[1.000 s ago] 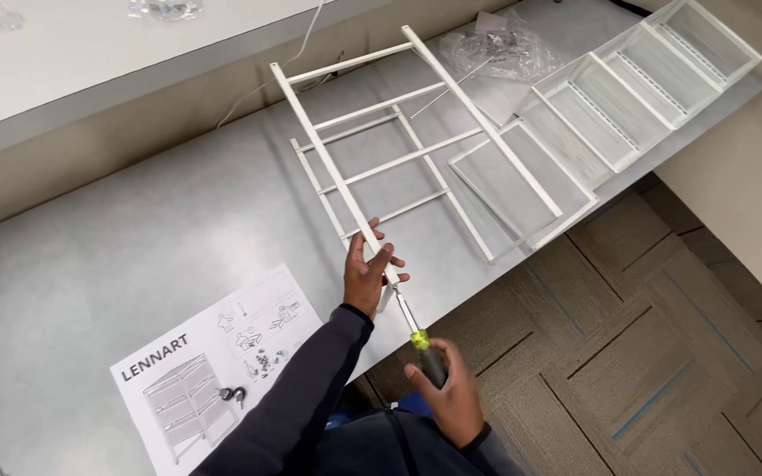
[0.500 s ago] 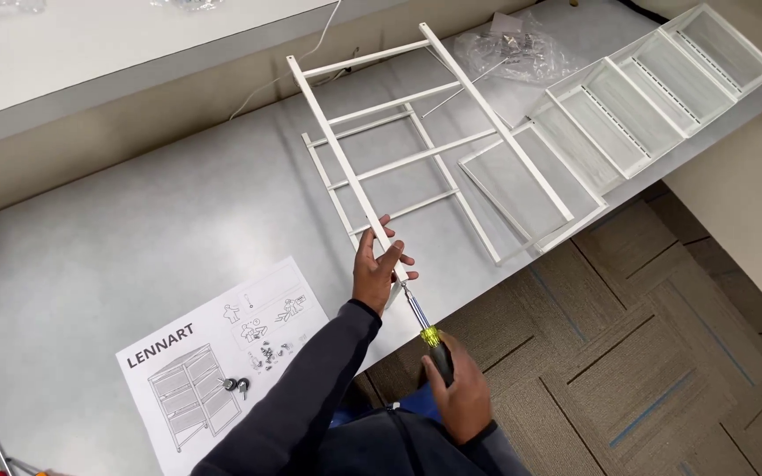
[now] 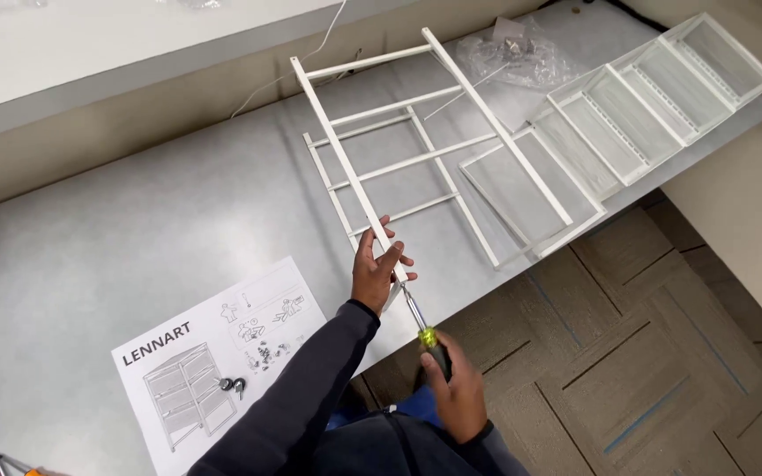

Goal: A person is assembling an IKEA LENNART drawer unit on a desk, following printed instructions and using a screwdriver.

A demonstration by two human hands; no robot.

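screwdriver driven into the foot of a white metal frame, both hands clamped tight.

nearest, the right hand is wrapped around the black-and-yellow grip of the screwdriver, its shiny steel shaft angled up into the frame's end; the left hand is closed around the lower end of the thin, ladder-like white frame, which is laid flat on the smooth grey tabletop. a paper instruction sheet is seen at the left, white mesh baskets and a crinkled clear plastic bag farther back, patterned brown carpet tiles below.

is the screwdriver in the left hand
No, the right hand grips the screwdriver, while the left hand steadies the white frame.
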